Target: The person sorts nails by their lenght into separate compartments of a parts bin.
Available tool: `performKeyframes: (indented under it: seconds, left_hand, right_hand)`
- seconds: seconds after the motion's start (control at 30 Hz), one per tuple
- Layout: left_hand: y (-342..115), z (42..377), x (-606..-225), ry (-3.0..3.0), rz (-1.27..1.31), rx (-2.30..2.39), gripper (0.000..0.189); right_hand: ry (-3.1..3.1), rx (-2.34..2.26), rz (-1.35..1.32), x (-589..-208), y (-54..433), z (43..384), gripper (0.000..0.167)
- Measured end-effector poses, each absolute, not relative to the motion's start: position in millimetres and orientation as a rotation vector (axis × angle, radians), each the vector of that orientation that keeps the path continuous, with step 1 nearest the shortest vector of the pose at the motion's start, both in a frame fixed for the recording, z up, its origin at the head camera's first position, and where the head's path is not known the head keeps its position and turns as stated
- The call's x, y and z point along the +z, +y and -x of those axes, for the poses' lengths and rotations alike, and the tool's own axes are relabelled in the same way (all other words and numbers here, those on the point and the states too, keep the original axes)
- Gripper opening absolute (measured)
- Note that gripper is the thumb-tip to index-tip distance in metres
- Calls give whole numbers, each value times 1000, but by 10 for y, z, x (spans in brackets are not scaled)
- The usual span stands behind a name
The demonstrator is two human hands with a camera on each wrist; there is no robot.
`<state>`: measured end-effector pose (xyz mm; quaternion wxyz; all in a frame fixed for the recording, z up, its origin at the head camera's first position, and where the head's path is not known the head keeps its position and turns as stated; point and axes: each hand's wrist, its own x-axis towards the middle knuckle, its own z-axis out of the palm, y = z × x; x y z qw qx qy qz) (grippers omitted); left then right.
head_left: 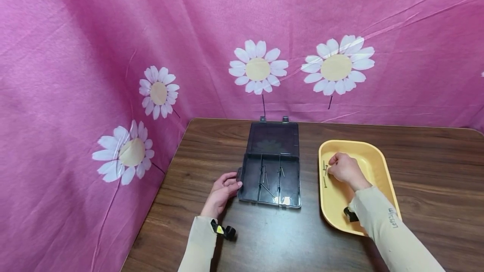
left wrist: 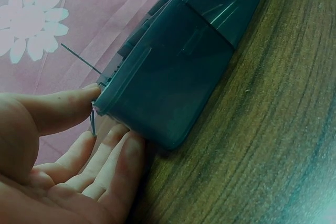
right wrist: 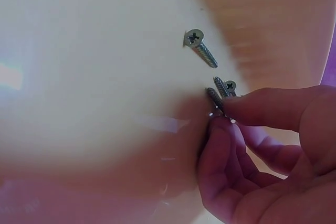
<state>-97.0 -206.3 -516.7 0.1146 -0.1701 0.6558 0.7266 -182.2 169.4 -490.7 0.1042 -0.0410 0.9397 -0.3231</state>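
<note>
A dark translucent compartment box (head_left: 251,181) lies on the table with its lid (head_left: 274,137) folded back. Several screws (head_left: 266,190) are in its middle compartment, and at least one more lies to the right of it. My left hand (head_left: 220,193) holds the box's left side, the thumb on its upper edge and the fingers along the side below. Inside a yellow tray (head_left: 321,209), my right hand (head_left: 347,172) pinches a screw (right wrist: 213,97) between thumb and fingers. A loose cross-head screw (right wrist: 203,50) lies just beyond the fingertips, with others close by.
The brown wooden table (head_left: 272,242) carries the box at the middle and the tray to its right. A pink cloth (head_left: 204,32) with white flowers hangs behind the table and along its left side. The tray's raised walls surround the right hand.
</note>
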Motion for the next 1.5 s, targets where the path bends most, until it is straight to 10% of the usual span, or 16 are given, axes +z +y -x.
performKeyframes:
  seconds: [1.5]
  left_hand:
    - [-2064, 951, -5150, 1944, 509, 2097, 51]
  right_hand:
    - [2620, -884, 233, -4838, 1917, 1666, 18]
